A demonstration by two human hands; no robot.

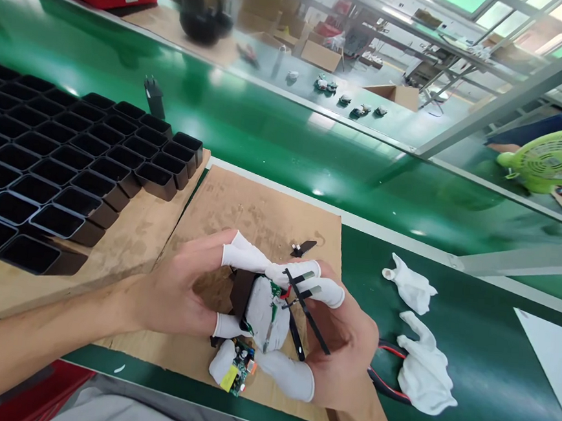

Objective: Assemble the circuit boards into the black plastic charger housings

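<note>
Both hands wear white finger cots and meet over the cardboard mat. My left hand (182,287) is closed around a small black plastic case (241,293), its open end facing right. A circuit board (270,313) covered in white putty sits at that opening, partly inside as far as I can see. My right hand (344,332) is closed on the board from the other side. A thin black plastic piece (313,323) with metal pins lies along its fingers. Just below is a second circuit board (239,366) with white putty and a yellow part.
Rows of open black cases (71,161) fill the left side on cardboard (262,196). A small black part (303,248) lies beyond my hands. White putty lumps (426,371) and red-black handles (389,375) are at right. A black plug (154,97) stands on the green belt.
</note>
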